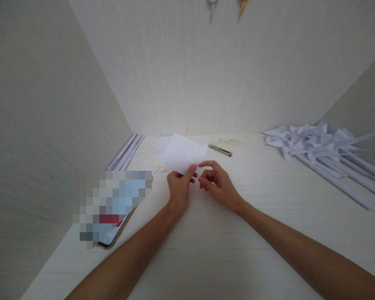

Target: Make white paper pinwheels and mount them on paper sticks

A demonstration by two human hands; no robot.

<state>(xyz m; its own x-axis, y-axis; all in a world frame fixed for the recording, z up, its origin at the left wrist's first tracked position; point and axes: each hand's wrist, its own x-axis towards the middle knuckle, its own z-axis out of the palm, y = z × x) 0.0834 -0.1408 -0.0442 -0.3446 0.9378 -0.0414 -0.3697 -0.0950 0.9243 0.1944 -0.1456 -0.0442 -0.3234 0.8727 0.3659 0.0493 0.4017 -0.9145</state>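
A white sheet of paper (183,151) stands tilted above the table, gripped at its lower edge by my left hand (179,185). The left thumb presses on the front of the sheet, and the other fingers lie partly behind it. Just to the right, my right hand (217,183) is held with curled fingers, its index finger reaching toward the sheet's lower right corner. A gap shows between that index finger and the thumb, with nothing visible in it. Whether the index fingertip touches the paper I cannot tell. Behind the sheet lies another flat white piece of paper (162,143).
A utility knife (220,149) lies beyond my right hand. Several paper pinwheels on rolled sticks (331,156) are piled at right. Rolled paper sticks (126,153) lie at the left wall, near a phone (121,225), partly blurred. Thin scraps (161,168) lie left of the sheet.
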